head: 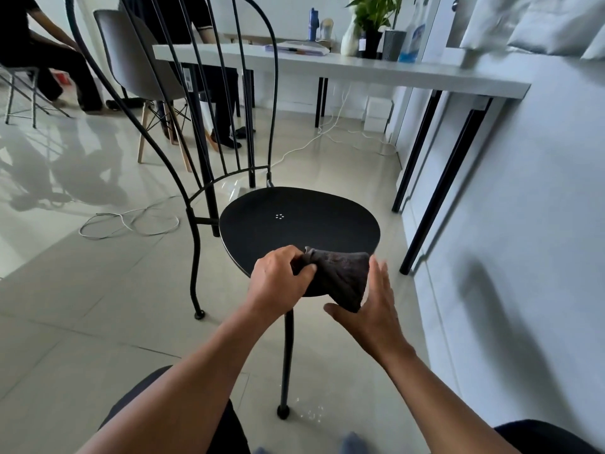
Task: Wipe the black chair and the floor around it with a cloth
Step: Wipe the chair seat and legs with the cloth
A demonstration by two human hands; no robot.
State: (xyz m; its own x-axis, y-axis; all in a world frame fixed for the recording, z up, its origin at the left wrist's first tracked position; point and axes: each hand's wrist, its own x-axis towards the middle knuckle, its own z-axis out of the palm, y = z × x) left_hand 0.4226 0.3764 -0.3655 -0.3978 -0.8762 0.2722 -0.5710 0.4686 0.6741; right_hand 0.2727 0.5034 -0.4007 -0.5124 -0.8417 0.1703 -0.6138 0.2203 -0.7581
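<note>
Both forearms reach out from the bottom edge toward the black chair (299, 221), which stands on the pale tiled floor (82, 306) just beside the white wall (530, 224), its wire back rising at the upper left and its round seat turned toward the camera. A white desk (343, 65) runs along the wall behind it, and a white cable (131, 221) lies looped on the tiles to the chair's left.

Over the near rim of the seat hangs the dark cloth (340, 276), bunched at one end. The left hand (281, 281) is closed around that bunched end, thumb and fingers pinching the fabric. The right hand (370, 309) is spread open, palm toward the cloth's loose end, its thumb just under the lower corner; whether the palm touches the cloth cannot be told.

By the look of it, the cloth is being gathered or folded into a pad at the seat's edge, with the wiping of the seat about to begin. The next move calls for flattening the cloth onto the seat and sweeping across it. A few droplets (311, 412) glint on the floor by the front leg, a spot for the floor pass.
</note>
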